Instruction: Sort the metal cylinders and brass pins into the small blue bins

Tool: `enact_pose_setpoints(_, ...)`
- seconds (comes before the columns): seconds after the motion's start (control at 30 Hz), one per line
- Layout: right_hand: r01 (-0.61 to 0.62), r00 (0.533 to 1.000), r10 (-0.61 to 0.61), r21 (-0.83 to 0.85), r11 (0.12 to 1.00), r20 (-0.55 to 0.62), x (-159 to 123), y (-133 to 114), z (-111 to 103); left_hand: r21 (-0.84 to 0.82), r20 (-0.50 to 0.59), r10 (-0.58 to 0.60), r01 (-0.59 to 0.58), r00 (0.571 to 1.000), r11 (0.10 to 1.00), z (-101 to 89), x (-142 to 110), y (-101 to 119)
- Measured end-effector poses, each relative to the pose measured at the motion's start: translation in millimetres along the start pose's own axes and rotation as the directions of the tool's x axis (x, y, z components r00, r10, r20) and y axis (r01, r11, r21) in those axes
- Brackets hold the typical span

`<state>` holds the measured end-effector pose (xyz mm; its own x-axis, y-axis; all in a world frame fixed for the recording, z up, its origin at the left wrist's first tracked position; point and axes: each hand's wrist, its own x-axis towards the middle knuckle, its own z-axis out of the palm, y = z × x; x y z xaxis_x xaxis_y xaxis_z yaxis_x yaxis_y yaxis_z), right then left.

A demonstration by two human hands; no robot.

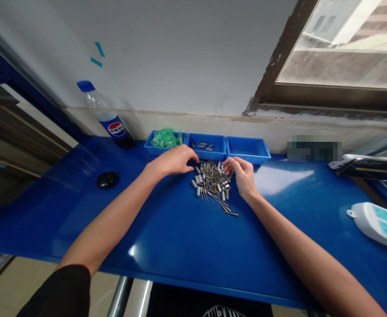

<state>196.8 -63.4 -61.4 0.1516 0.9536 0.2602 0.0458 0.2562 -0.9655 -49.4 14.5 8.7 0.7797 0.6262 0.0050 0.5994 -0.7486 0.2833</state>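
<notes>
A pile of small metal parts [213,178], short silver cylinders mixed with thin brass-coloured pins, lies on the blue table. At its upper left edge hovers my left hand [177,159], thumb and forefinger apart with nothing visible between them. My right hand [242,174] is at the pile's right side, fingers curled together in a pinch; what they hold, if anything, is too small to make out. Just behind the pile stands the middle blue bin [209,155], with several silver cylinders on its floor.
Left of the middle bin, another blue bin [152,149] holds green plastic bags [167,138]. A third blue bin [248,155] stands at right. Around are a Pepsi bottle [114,125], a black mouse [107,179], a phone [371,168] and a white power strip [378,224].
</notes>
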Motion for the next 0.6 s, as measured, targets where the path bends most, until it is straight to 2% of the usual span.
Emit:
enact_pose_setpoints(0.13,0.003,1.000,-0.003,0.005,1.000,0.002,0.4,1.3,-0.2,0.100,0.101,-0.069,0.059,0.992,0.993,9.8,2.7,-1.4)
enact_pose_setpoints(0.33,0.000,1.000,0.000,0.003,1.000,-0.003,0.9,1.7,-0.2,0.110,0.110,-0.075,0.062,0.991,0.992,9.1,1.8,0.6)
enact_pose_setpoints(0.5,0.002,1.000,-0.002,0.012,1.000,0.008,1.0,1.8,-0.6,0.076,0.051,-0.028,0.024,0.998,0.997,3.3,0.5,7.9)
enact_pose_setpoints(0.6,0.002,1.000,-0.002,0.008,1.000,0.008,0.9,2.7,-1.4,0.071,0.095,-0.043,0.037,0.995,0.997,2.3,-0.4,2.7)
